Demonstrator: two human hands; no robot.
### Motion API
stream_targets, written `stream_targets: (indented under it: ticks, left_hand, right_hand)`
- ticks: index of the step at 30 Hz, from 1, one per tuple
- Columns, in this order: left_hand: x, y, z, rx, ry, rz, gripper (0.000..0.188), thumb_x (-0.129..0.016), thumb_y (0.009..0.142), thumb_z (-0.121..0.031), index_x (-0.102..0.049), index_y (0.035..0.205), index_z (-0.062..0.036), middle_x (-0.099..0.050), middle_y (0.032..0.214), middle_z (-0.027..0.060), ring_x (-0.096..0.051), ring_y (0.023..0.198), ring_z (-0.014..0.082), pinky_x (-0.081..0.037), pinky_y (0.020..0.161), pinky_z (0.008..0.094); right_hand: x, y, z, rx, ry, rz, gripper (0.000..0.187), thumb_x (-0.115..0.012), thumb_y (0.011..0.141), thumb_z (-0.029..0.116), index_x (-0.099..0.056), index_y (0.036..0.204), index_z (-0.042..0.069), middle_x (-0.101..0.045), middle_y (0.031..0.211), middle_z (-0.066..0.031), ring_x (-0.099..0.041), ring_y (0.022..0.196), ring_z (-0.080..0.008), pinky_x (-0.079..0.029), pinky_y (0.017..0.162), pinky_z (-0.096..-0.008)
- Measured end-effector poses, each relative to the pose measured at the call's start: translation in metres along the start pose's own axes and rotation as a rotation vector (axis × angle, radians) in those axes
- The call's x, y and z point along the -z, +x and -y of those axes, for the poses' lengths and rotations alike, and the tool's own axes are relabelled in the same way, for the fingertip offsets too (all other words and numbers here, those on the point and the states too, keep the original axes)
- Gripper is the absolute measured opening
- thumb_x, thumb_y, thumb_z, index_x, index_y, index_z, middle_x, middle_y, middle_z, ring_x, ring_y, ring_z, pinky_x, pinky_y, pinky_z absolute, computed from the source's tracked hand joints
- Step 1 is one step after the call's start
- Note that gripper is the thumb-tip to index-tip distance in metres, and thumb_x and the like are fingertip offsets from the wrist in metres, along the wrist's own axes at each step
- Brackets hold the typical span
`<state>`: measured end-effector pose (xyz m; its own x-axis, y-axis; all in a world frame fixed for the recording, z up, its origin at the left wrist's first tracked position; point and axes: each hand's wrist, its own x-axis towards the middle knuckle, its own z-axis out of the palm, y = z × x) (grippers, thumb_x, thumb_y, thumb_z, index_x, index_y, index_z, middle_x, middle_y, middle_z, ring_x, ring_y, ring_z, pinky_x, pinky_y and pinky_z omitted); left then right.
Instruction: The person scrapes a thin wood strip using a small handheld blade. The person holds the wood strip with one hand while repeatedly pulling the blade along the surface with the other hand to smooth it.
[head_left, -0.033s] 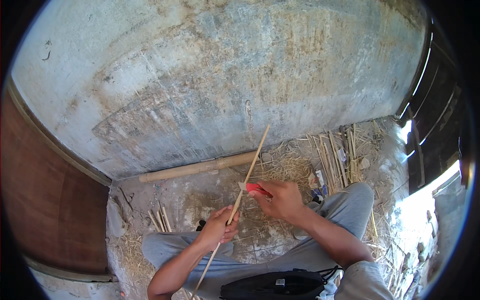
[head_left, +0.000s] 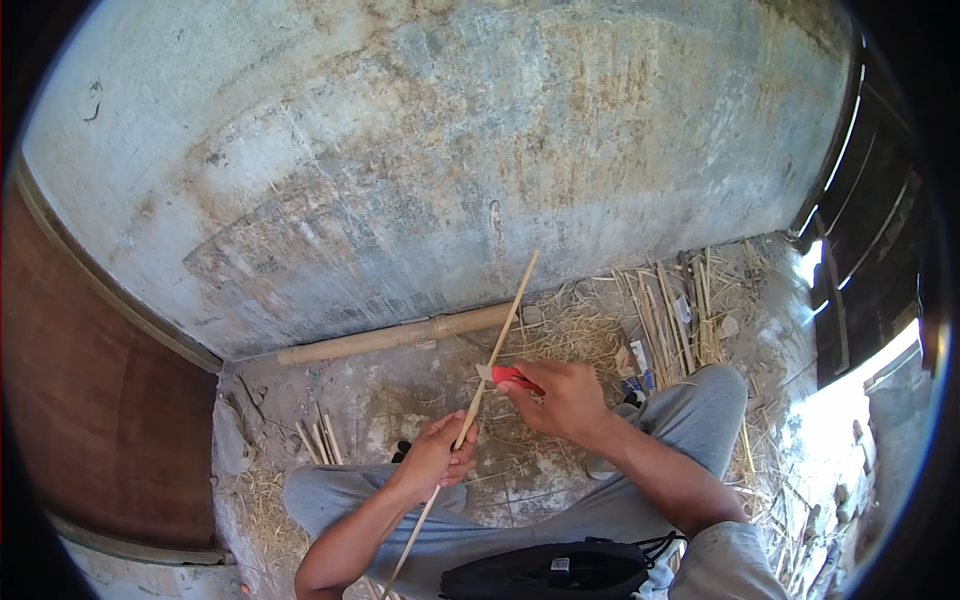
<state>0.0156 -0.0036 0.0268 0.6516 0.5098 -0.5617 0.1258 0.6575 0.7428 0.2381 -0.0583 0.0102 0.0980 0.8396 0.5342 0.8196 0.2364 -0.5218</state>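
Note:
A long, thin bamboo strip (head_left: 515, 307) runs slantwise from near my lap up toward the wall. My left hand (head_left: 438, 453) is closed around its middle, below the knife. In my right hand (head_left: 562, 397) is a red-handled knife (head_left: 510, 377), gripped at the handle. Its short, pale blade rests against the strip, just above my left hand. Part of the handle is hidden by my fingers, and so is the stretch of strip inside my left hand.
A thick bamboo pole (head_left: 395, 337) lies along the foot of the stained wall (head_left: 450, 150). Shavings (head_left: 575, 338) and a bundle of split sticks (head_left: 675, 318) lie ahead to the right. More sticks (head_left: 320, 438) are by my left knee. A black bag (head_left: 545, 572) sits at my lap.

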Motion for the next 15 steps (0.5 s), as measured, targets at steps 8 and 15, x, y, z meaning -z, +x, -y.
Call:
stream_targets:
  ticks: [8, 15]
  left_hand:
    - [-0.001, -0.003, -0.005, 0.008, -0.007, 0.008, 0.032, -0.039, 0.11, -0.034, -0.048, 0.089, -0.0125, -0.032, 0.056, -0.0048, -0.025, 0.039, 0.0044, -0.021, 0.033, 0.0236]
    - [0.0, -0.005, -0.005, 0.022, -0.027, 0.037, 0.032, -0.039, 0.11, -0.034, -0.047, 0.088, -0.0126, -0.032, 0.056, -0.0051, -0.024, 0.039, 0.004, -0.021, 0.033, 0.0233]
  right_hand:
    - [-0.006, 0.002, 0.0, -0.015, 0.034, -0.08, 0.027, -0.079, 0.086, 0.028, -0.074, 0.097, 0.004, -0.069, 0.074, -0.0113, -0.067, 0.058, -0.0273, -0.052, 0.05, -0.0374]
    - [-0.006, 0.009, -0.009, -0.035, 0.025, -0.123, 0.028, -0.079, 0.087, 0.029, -0.074, 0.097, 0.003, -0.07, 0.074, -0.0122, -0.067, 0.058, -0.0285, -0.052, 0.051, -0.0378]
